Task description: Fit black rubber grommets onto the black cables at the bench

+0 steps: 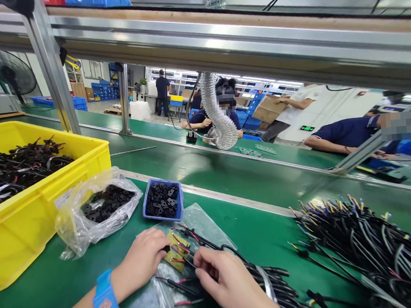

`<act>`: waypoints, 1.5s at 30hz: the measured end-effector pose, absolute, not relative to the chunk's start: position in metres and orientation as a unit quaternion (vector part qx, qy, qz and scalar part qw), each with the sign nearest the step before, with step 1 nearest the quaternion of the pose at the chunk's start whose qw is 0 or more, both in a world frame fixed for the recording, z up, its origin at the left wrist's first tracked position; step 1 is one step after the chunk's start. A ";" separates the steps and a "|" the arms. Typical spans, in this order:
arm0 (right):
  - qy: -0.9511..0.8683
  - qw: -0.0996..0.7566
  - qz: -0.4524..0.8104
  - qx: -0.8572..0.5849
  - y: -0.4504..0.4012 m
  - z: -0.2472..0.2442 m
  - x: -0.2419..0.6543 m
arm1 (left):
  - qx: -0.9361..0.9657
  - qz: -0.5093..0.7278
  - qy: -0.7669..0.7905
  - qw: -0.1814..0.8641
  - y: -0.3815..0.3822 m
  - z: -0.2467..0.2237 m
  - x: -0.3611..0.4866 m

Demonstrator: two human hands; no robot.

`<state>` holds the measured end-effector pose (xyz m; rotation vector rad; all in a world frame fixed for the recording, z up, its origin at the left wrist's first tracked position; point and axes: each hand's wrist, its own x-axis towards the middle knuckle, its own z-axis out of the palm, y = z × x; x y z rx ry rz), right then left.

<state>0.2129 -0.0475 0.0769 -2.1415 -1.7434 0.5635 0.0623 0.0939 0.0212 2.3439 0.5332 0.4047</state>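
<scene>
My left hand [146, 254], with a blue band on its wrist, pinches a small black plastic part [166, 248]. Close by on the right, my right hand [226, 275] has its fingers closed on a black cable [190, 262] whose end shows thin red and black wires. Under the wire ends lies a yellowish piece [179, 266], on top of a clear plastic bag [205, 223]. A bundle of black cables [282, 290], tied with a pale strap, runs out from beneath my right hand. Beyond my left hand sits a small blue bin [180, 208] filled with black plastic parts.
A clear bag of black parts [111, 204] stands beside a yellow crate [86, 175] holding many cables. At the right lies a large pile of black cables [362, 241]. A metal frame [218, 44] crosses above the green bench [212, 191]. Other people work beyond.
</scene>
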 end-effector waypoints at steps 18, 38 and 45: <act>-0.625 0.190 0.145 -0.743 -0.045 0.066 0.216 | 0.507 0.194 0.207 0.814 0.095 0.028 0.067; -0.643 0.162 0.148 -0.734 -0.045 0.066 0.215 | 0.610 0.169 0.247 0.734 0.079 0.016 0.077; -0.652 0.179 0.206 -0.707 -0.044 0.071 0.218 | 0.788 0.285 0.162 0.521 0.067 0.027 0.071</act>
